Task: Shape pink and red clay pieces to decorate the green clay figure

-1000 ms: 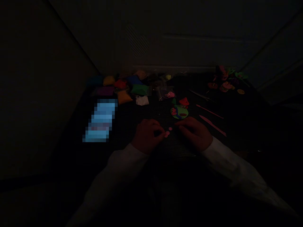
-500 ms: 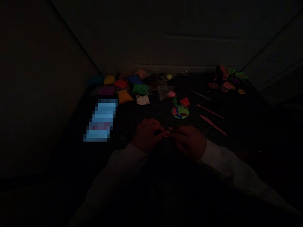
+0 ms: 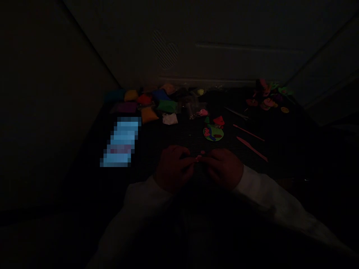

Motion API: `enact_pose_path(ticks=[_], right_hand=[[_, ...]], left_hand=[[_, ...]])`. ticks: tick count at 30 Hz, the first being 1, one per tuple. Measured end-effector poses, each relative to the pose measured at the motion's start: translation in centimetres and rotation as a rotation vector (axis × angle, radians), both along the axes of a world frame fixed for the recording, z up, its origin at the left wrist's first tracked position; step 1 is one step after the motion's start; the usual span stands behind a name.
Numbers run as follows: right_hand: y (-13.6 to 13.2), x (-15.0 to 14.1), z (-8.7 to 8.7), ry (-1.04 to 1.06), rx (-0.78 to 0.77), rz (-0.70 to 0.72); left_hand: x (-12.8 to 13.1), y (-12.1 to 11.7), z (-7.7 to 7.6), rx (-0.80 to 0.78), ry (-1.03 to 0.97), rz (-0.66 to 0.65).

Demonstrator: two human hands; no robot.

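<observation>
In the dim head view, my left hand [image 3: 174,167] and my right hand [image 3: 224,168] meet over the dark table. Their fingertips are closed on a small piece of pink clay [image 3: 198,158] between them. Just beyond the fingertips lies another small pink bit [image 3: 202,152]. Farther off is a round green clay disc [image 3: 221,135] with blue, pink and brown shapes on it. A red-capped clay mushroom [image 3: 219,120] stands at the disc's far edge. Darkness hides the undersides of both hands.
Several bags of coloured clay, one of them a green bag [image 3: 167,106], lie at the back left near a lit phone [image 3: 122,142]. To the right are a pink clay knife [image 3: 251,148], a thin pink stick [image 3: 248,132] and scissors [image 3: 237,113]. Finished clay figures [image 3: 268,104] stand behind.
My left hand has shifted slightly down and its index finger now points straighter toward the pink clay. My right hand stays almost in place.
</observation>
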State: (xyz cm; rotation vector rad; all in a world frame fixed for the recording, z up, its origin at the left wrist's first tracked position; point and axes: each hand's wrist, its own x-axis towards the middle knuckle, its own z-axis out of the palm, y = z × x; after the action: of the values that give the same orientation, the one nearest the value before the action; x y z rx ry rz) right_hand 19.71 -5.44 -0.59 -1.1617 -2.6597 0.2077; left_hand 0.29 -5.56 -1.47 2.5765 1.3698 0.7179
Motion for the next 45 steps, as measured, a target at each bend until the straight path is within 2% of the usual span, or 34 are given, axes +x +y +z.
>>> enact_pose_path(ticks=[5, 13, 17, 33, 36, 40, 45], right_hand=[[0.0, 0.0, 0.4, 0.002, -0.041, 0.004], [0.0, -0.2, 0.2, -0.035, -0.01, -0.023], [0.0, 0.0, 0.0, 0.027, -0.01, 0.008], [0.1, 0.2, -0.3, 0.053, -0.008, 0.011], [0.3, 0.5, -0.4, 0.171, -0.048, 0.015], [0.4, 0.9, -0.2, 0.367, -0.145, -0.068], [0.3, 1.2, 0.2, 0.44, -0.187, -0.145]], left_hand=[[-0.1, -0.3, 0.1, 0.03, 0.059, -0.021], [-0.2, -0.4, 0.0, 0.047, 0.071, -0.035], [-0.1, -0.4, 0.0, 0.031, 0.062, -0.043], [-0.1, -0.4, 0.1, 0.032, -0.007, -0.037], [0.0, -0.4, 0.1, 0.048, -0.011, -0.042], [0.0, -0.4, 0.1, 0.035, 0.006, -0.056], [0.0, -0.5, 0.0, 0.021, 0.051, -0.062]])
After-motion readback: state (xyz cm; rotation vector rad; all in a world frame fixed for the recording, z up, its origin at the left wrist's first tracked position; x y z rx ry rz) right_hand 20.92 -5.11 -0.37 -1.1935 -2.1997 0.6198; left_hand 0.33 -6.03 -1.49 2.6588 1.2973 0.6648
